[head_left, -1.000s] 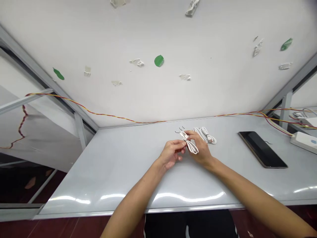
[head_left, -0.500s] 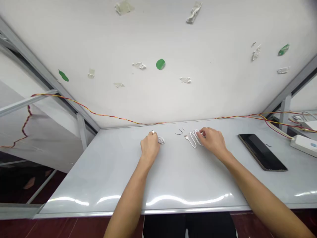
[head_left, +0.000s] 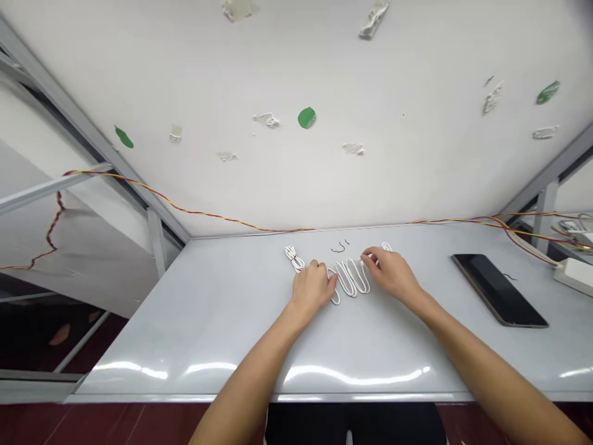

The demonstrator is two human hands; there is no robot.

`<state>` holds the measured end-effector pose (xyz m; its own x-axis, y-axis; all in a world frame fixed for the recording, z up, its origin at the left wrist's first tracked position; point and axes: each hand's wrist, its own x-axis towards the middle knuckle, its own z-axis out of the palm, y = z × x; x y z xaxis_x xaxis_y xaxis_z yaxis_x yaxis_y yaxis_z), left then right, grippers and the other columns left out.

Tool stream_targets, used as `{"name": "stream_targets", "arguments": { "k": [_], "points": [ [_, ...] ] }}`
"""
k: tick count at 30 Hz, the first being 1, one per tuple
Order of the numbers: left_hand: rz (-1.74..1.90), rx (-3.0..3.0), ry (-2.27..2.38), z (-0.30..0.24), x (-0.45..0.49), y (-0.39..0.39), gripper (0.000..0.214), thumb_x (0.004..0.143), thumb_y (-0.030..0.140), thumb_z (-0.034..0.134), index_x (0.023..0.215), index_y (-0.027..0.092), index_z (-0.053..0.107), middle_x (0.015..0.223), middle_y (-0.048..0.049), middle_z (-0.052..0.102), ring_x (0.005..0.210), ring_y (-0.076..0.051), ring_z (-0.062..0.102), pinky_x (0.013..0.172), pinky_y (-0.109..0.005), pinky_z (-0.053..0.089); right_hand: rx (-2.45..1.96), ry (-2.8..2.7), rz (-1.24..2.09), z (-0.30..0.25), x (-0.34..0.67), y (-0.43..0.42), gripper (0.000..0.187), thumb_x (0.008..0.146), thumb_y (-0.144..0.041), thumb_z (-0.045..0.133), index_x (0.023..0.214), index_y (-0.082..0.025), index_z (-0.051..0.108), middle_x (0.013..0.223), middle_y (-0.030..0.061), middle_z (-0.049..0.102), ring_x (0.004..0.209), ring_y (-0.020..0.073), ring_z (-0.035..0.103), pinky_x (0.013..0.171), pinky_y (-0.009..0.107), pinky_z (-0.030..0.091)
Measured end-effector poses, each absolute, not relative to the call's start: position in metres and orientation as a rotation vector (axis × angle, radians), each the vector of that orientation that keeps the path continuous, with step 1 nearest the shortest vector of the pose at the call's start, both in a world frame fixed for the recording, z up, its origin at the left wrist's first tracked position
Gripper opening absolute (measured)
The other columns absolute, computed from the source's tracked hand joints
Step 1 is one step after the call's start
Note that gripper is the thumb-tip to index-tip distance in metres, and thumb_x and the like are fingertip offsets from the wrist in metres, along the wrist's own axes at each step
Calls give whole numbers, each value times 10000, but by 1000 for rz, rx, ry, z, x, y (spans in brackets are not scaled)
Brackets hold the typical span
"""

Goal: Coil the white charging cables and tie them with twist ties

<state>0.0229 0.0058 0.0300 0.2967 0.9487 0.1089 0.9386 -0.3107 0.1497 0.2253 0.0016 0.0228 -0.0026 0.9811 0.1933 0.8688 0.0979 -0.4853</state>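
A white USB cable [head_left: 353, 278] lies on the table in loose zigzag loops between my two hands. My left hand [head_left: 311, 287] is closed over the left end of it, with the fingertips partly hidden. With thumb and forefinger together, my right hand [head_left: 388, 267] pinches the cable at the right end of the loops. Behind the right hand a white loop [head_left: 386, 246] shows; whether it belongs to the same cable I cannot tell. Just beyond my left hand rests a bundled white cable [head_left: 294, 258], bound with a dark tie.
Short black twist ties [head_left: 340, 248] lie near the wall. A black phone [head_left: 499, 289] is on the right, with a white power strip [head_left: 575, 275] farther over. Red and yellow wires [head_left: 222, 217] run along the back wall [head_left: 296, 179].
My left hand has let go of the bundled cable, leaving it on the table, and moved right to the other cable. That cable's loops are now spread out between the hands.
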Motion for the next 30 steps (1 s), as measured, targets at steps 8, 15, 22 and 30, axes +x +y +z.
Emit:
{"name": "stream_targets", "arguments": {
  "k": [8, 15, 22, 30],
  "points": [
    [149, 2352, 1945, 42, 12, 7, 293, 943, 342, 456, 971, 124, 649, 883, -166, 676, 809, -309, 694, 658, -363, 491, -1936, -2024, 193, 4, 221, 2, 161, 910, -261, 537, 962, -196, 675, 963, 121, 676, 763, 233, 642, 599, 306, 393],
    [123, 2331, 1720, 39, 14, 7, 160, 903, 186, 470, 996, 168, 599, 942, -132, 671, 821, -255, 679, 657, -312, 467, -1824, -1888, 391, 9, 224, 7, 178, 879, -196, 487, 981, -187, 633, 880, 70, 690, 742, 193, 626, 612, 286, 389],
    [183, 2221, 1741, 38, 8, 12, 202, 893, 272, 531, 1011, 132, 617, 997, -156, 669, 890, -259, 669, 714, -310, 480, -1687, -1792, 469, 20, 224, 8, 194, 893, -267, 460, 1021, -210, 593, 868, 28, 698, 613, 146, 618, 609, 282, 441],
    [382, 2014, 1376, 30, 7, 18, 245, 855, 228, 570, 1070, 141, 648, 783, -39, 701, 623, -173, 652, 671, -281, 500, -1602, -1714, 508, 23, 221, 6, 200, 874, -302, 507, 1014, -209, 615, 827, 14, 693, 549, 133, 598, 603, 286, 459]
  ]
}}
